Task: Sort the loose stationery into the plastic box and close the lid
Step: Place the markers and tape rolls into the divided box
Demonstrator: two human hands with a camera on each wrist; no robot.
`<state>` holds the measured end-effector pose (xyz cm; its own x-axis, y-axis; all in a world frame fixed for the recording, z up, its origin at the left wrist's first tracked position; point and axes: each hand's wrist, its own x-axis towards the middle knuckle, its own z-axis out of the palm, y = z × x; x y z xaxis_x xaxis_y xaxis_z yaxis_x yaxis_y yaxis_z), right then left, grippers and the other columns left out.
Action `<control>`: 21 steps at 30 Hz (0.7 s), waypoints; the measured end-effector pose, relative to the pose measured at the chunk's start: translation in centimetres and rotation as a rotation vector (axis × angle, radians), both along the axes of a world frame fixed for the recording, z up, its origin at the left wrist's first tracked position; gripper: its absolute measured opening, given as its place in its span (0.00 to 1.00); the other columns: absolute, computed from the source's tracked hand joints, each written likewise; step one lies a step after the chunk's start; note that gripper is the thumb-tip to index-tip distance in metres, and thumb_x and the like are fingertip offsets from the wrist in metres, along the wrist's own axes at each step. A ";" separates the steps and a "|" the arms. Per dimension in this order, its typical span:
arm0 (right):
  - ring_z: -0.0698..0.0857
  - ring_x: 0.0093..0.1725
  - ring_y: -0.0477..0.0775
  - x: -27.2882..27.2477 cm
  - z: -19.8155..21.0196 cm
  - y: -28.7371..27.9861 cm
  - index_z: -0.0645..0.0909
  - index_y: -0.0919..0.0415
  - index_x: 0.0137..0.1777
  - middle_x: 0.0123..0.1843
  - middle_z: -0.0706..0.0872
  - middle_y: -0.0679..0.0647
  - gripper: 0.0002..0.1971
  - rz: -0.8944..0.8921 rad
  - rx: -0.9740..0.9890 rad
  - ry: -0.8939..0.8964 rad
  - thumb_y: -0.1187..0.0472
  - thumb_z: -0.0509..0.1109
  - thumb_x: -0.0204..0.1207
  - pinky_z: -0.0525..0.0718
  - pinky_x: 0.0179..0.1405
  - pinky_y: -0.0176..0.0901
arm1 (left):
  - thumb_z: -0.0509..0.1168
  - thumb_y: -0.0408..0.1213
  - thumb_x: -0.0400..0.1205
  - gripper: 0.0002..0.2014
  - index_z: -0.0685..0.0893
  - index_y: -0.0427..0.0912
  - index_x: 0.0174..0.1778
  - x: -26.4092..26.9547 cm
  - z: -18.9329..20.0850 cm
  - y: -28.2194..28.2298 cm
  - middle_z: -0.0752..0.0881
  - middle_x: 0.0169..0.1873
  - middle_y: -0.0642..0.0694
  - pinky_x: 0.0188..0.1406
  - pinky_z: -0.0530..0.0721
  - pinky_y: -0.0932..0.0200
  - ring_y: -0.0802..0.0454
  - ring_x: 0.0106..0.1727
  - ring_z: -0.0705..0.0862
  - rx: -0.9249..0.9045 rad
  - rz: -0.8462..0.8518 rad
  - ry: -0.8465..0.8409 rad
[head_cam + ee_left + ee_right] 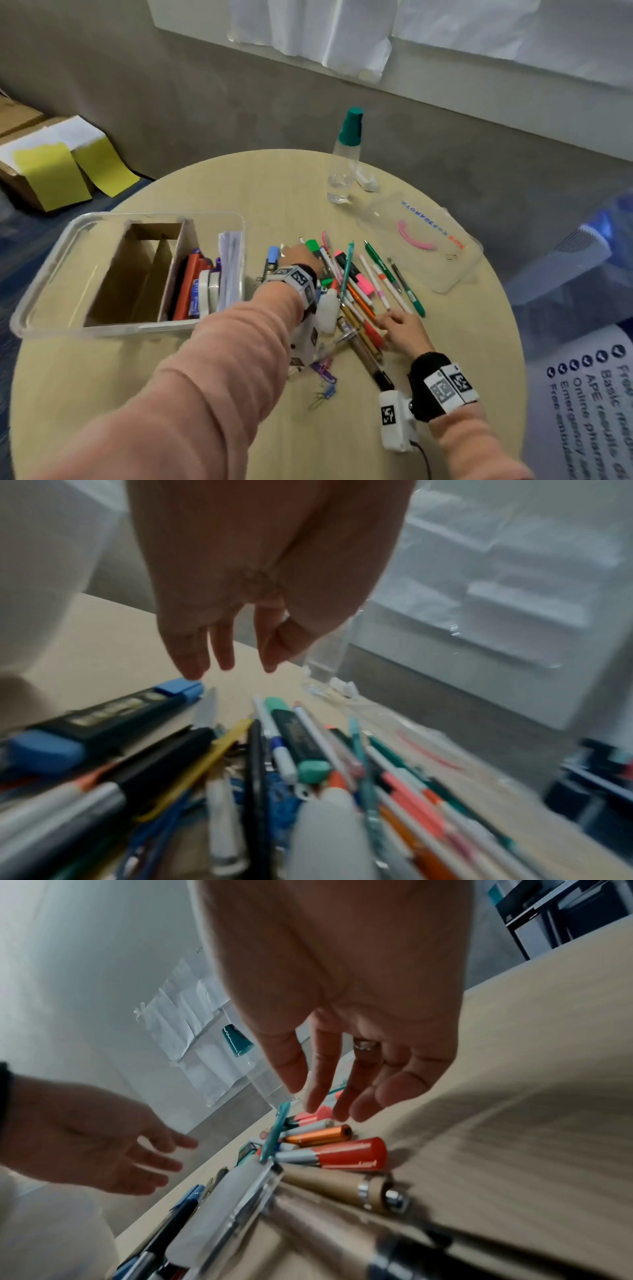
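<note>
Pens and markers (356,284) are lying in a loose heap on the round table (239,178), just right of the clear plastic box (44,274), which is sitting open near the table's left edge with a cardboard divider (137,274) and some stationery already inside. I am seeing my left hand (298,255) reaching over the far side of the heap, fingers (192,658) straight and spread, holding nothing, the tips hanging just above the blue-capped marker (103,729). My right hand (400,327) is lying at the near right side of the heap, fingers (342,1085) relaxed and pointing down toward the orange and red pen ends (342,1153), gripping nothing. The lid (428,240) is resting flat toward the table's right edge, beyond the pens. A spray bottle (346,157) is standing upright at the far edge. Bare tabletop is showing in front of the box and between my sleeves, with a few clips (323,380) lying there.
</note>
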<state>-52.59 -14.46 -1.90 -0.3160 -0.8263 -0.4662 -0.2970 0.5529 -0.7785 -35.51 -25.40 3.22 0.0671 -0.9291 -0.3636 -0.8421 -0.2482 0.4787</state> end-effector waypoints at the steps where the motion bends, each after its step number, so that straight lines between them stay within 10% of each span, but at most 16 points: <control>1: 0.78 0.36 0.52 -0.4 -0.1 -0.1 0.84 0.63 0.40 0.38 0.84 0.57 0.07 0.009 0.002 -0.006 0.66 0.66 0.78 0.78 0.47 0.48 | 0.56 0.31 0.83 0.18 0.75 0.35 0.69 0.2 -0.6 -0.8 0.71 0.70 0.34 0.71 0.72 0.49 0.37 0.71 0.72 0.000 0.088 -0.022; 10: 0.80 0.37 0.42 -1.4 1.0 -3.9 0.82 0.57 0.47 0.39 0.81 0.47 0.05 0.182 -0.081 0.195 0.63 0.64 0.80 0.70 0.22 0.19 | 0.63 0.30 0.80 0.22 0.67 0.36 0.69 2.3 -5.5 -3.4 0.70 0.69 0.34 0.68 0.71 0.44 0.36 0.69 0.72 0.073 0.358 -0.155; 13: 0.80 0.45 0.49 -0.3 1.1 -5.8 0.80 0.58 0.58 0.55 0.79 0.51 0.10 0.248 -0.086 0.371 0.60 0.62 0.81 0.74 0.41 0.33 | 0.64 0.31 0.79 0.22 0.69 0.35 0.69 2.4 -5.7 -3.6 0.70 0.67 0.33 0.68 0.72 0.47 0.38 0.68 0.72 0.105 0.329 -0.215; 21: 0.82 0.57 0.58 1.2 0.7 -8.2 0.77 0.59 0.65 0.68 0.73 0.58 0.16 0.430 0.025 0.751 0.54 0.60 0.82 0.76 0.50 0.43 | 0.64 0.45 0.80 0.21 0.75 0.35 0.65 2.7 -4.0 -4.0 0.74 0.64 0.35 0.63 0.76 0.49 0.40 0.64 0.77 0.086 0.247 -0.202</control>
